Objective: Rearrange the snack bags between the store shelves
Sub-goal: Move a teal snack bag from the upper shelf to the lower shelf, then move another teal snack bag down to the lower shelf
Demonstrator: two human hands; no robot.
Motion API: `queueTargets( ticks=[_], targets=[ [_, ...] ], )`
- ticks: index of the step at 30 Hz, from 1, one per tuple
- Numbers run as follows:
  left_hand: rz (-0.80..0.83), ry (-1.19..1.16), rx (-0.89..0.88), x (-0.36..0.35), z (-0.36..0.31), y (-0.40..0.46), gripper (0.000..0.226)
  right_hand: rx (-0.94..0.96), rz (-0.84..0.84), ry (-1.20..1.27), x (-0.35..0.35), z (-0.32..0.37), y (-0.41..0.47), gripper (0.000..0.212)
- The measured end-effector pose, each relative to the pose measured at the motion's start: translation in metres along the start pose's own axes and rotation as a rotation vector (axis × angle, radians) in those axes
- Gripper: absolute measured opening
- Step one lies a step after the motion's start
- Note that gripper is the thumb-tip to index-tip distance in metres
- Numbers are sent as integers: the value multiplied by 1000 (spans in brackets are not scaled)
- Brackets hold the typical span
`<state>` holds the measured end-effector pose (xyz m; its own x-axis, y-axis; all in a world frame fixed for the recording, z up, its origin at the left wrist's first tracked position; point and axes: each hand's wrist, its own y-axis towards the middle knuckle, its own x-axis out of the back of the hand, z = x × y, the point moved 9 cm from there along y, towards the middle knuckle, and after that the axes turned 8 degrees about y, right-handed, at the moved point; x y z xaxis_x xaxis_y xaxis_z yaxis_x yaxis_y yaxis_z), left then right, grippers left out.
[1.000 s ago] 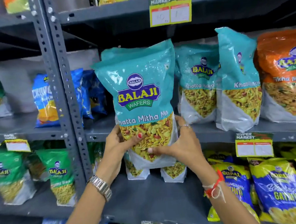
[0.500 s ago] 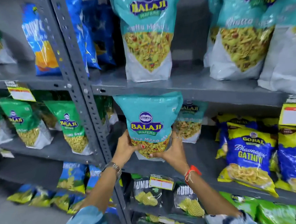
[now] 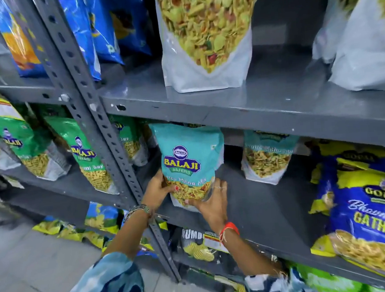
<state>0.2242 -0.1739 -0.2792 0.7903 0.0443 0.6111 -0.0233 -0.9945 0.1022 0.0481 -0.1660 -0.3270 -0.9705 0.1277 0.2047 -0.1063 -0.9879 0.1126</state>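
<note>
A teal Balaji Khatta Mitha Mix bag (image 3: 187,155) stands upright on the lower grey shelf (image 3: 259,209), just under the shelf above. My left hand (image 3: 158,189) grips its lower left edge and my right hand (image 3: 211,201) holds its lower right corner and base. A second teal bag of the same kind (image 3: 267,156) stands further back to the right. On the upper shelf (image 3: 241,110) another such bag (image 3: 206,37) stands, its top out of frame.
A grey perforated upright post (image 3: 99,129) runs just left of my hands. Green Balaji bags (image 3: 85,153) fill the left bay. Blue-yellow Gopal Gathiya bags (image 3: 370,220) lie at the right. Blue bags (image 3: 101,29) stand upper left. Snack packs sit below.
The teal bag came down from the upper shelf level into the lower shelf and has gone further in. The view has tilted downward and closer.
</note>
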Motion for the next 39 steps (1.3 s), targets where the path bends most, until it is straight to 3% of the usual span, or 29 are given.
queueTargets(
  ticks=[3, 6, 8, 11, 13, 16, 21, 30, 33, 39],
  targets=[
    [38, -21, 48, -4, 4, 0, 61, -5, 38, 24, -5, 0, 3, 86],
    [23, -6, 64, -2, 2, -8, 73, 13, 84, 22, -1, 6, 0, 98],
    [-71, -22, 41, 5, -8, -18, 76, 24, 90, 9, 10, 11, -9, 106],
    [-346, 19, -58, 25, -47, -45, 59, 31, -77, 56, 54, 24, -32, 97],
    [-443, 9, -161, 30, -80, -64, 44, 72, -232, 166, 90, 38, -52, 81],
    [-443, -18, -355, 22, -138, -84, 35, 164, -425, 311, 145, 72, -81, 65],
    [-427, -195, -642, 11, -262, -117, 20, 397, -626, 356, 233, 146, -118, 60],
    [-263, -529, -748, -35, -431, -124, 26, 653, -952, 368, 396, 238, -156, 48],
    [-147, -566, -739, -61, -467, -118, 35, 636, -875, 310, 437, 252, -139, 52],
    [-29, -549, -604, -102, -505, -97, 71, 351, -354, 88, 456, 262, -69, 84]
  ],
)
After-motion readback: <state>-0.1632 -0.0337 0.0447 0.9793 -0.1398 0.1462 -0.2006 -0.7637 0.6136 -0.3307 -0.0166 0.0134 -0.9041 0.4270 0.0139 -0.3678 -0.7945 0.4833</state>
